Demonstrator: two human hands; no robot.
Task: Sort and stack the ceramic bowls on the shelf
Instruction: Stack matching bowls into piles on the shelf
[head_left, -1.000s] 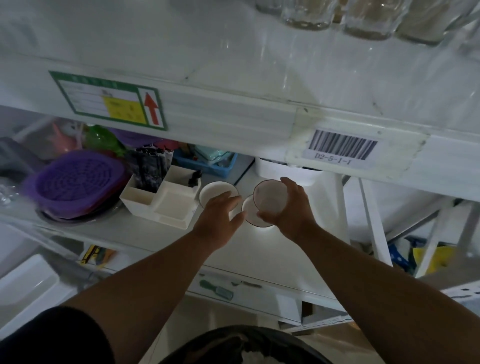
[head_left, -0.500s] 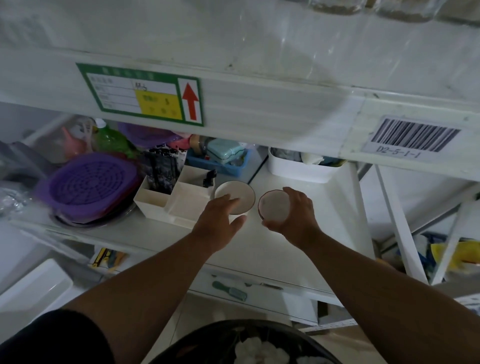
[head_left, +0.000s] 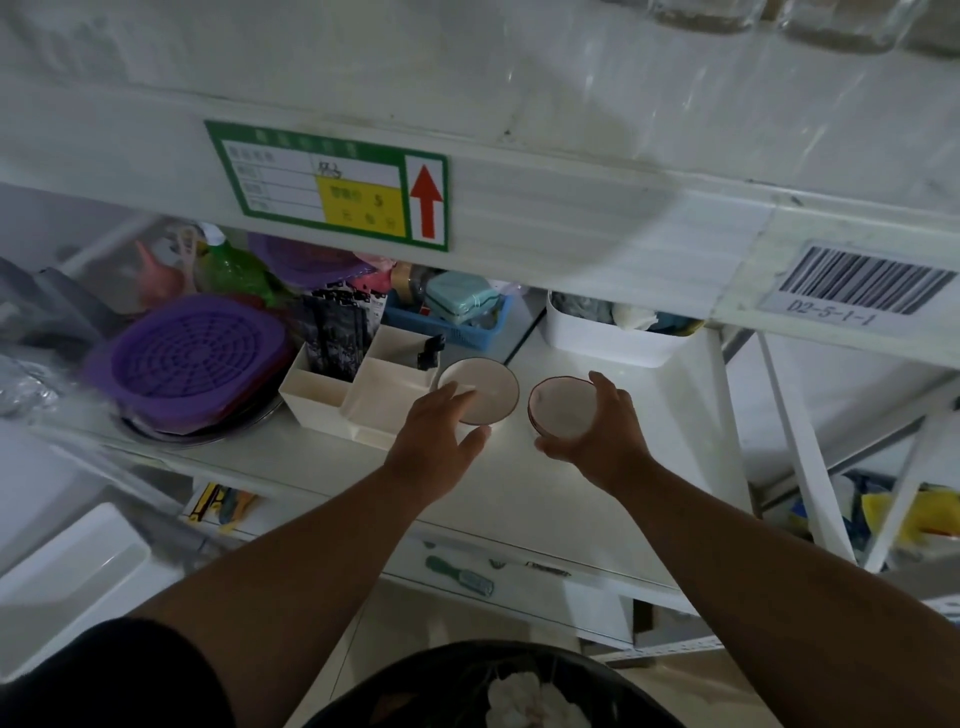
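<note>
— Head view: what are the hands doing on my feed?

— I see both forearms stretched forward over the white shelf (head_left: 571, 499). The right hand (head_left: 597, 431) is curled around a small bowl (head_left: 563, 413), thumb under its near side and fingers wrapped round the far right rim, grasping it; the bowl tilts a little toward the camera. Whether it sits on the shelf or is lifted, I cannot tell. The left hand (head_left: 436, 441) lies palm down, fingers loosely spread and released, its fingertips (head_left: 460, 391) over the near edge of a wider shallow bowl (head_left: 485, 389) that rests on the shelf just beside a white divided organiser (head_left: 358, 395).

— How many of each?

— I count two ceramic bowls, both pale with a dark red rim, near each other but apart. One organiser, one purple strainer (head_left: 187, 364) to its left, one blue basket (head_left: 457, 327) behind, one white tub (head_left: 613, 343) at the back right. On the shelf edge above, one green label (head_left: 332, 182) and one barcode sticker (head_left: 852, 283).
</note>
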